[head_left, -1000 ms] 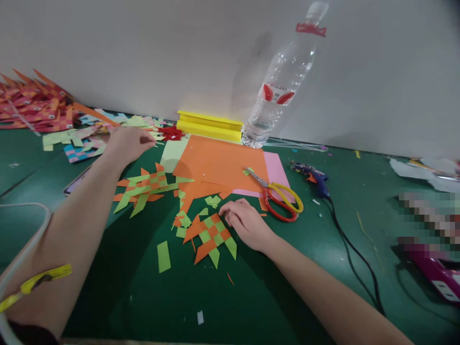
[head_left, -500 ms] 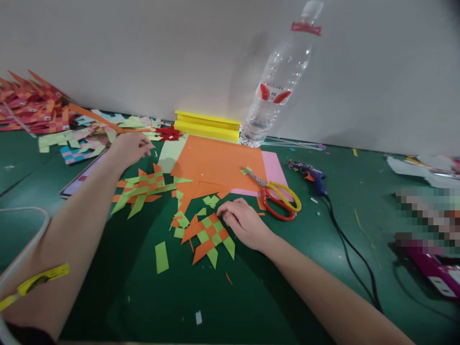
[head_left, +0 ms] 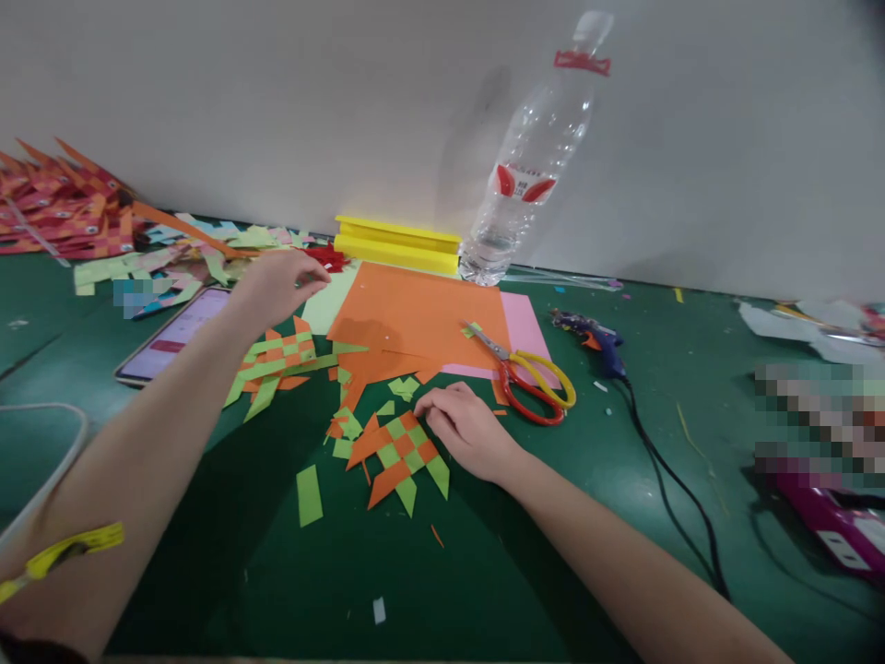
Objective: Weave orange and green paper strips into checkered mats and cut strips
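Note:
On the green table lies an orange and green woven paper fish (head_left: pixel 407 452). My right hand (head_left: pixel 470 432) rests at its upper right corner, fingers curled and closed on the edge. My left hand (head_left: pixel 287 281) hovers near a pile of red paper bits (head_left: pixel 336 258), fingers bent together; anything between the fingertips is too small to make out. Below my left forearm sits a second woven paper fish (head_left: pixel 282 360), partly covered by the arm. Orange paper sheets (head_left: pixel 415 309) lie beyond my hands, with red and yellow handled scissors (head_left: pixel 536 383) on their right edge.
A clear plastic bottle (head_left: pixel 522 175) stands by the wall beside a yellow folded strip (head_left: pixel 397 244). A glue gun (head_left: pixel 598 343) with a black cord lies right. On the left are a phone (head_left: pixel 170 341), paper scraps (head_left: pixel 111 267) and stacked red woven fish (head_left: pixel 62 207).
My left hand has moved right, towards the red paper bits and away from the scraps, uncovering more of the phone. My right hand stays at the woven fish. The view has shifted slightly.

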A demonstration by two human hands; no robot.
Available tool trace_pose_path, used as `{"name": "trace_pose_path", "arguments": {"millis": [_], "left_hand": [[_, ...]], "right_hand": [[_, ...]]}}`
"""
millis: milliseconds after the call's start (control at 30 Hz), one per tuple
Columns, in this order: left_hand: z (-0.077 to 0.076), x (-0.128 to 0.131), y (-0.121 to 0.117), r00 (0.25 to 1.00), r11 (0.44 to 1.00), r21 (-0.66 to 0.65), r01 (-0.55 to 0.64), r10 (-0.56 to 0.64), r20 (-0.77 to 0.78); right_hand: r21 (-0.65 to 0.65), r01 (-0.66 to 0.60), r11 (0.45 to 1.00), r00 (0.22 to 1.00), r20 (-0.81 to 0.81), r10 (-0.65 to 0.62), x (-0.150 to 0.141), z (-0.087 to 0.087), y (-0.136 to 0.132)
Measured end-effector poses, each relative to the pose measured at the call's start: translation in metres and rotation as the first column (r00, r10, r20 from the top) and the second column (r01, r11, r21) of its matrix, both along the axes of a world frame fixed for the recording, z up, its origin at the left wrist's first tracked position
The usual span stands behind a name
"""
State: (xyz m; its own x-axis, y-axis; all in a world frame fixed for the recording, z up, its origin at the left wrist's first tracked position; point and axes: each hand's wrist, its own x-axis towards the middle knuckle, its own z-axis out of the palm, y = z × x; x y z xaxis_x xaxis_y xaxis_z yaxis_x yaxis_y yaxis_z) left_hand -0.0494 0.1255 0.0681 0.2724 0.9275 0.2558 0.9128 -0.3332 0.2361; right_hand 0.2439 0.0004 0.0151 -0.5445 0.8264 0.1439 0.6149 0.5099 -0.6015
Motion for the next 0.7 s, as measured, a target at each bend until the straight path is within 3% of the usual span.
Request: {"name": "trace_pose_path", "arguments": {"millis": [133,233,300,367,500,567,700], "left_hand": [[-0.014,0.035,-0.021,0.99,0.992,0.022,0.128,-0.129,0.06],[-0.024,0.06,-0.047,0.946,0.966,0.016,0.258,-0.256,0.198],[-0.028,0.072,-0.069,0.862,0.942,-0.04,0.333,-0.287,0.419],[-0.032,0.079,-0.092,0.791,0.92,-0.08,0.385,-0.284,0.541],[-0.043,0.084,-0.122,0.745,0.928,-0.106,0.357,-0.215,0.632],[-0.048,0.084,-0.128,0.74,0.94,-0.108,0.324,-0.181,0.648],[-0.052,0.085,-0.13,0.762,0.951,-0.031,0.308,-0.227,0.607]], "right_hand": [[0.045,-0.003,0.999,1.0,-0.003,0.003,-0.001,-0.001,0.0],[0.076,-0.012,0.997,1.0,-0.027,0.014,-0.001,-0.002,0.0],[0.095,-0.021,0.995,0.999,-0.04,0.025,-0.001,-0.003,0.0],[0.127,-0.025,0.992,0.998,-0.048,0.031,-0.001,-0.005,0.0],[0.234,0.03,0.972,0.996,-0.088,-0.009,-0.002,-0.006,-0.002],[0.299,0.06,0.952,0.991,-0.13,-0.021,-0.004,-0.006,-0.004],[0.422,0.072,0.904,0.975,-0.22,0.025,-0.009,-0.004,-0.009]]}}
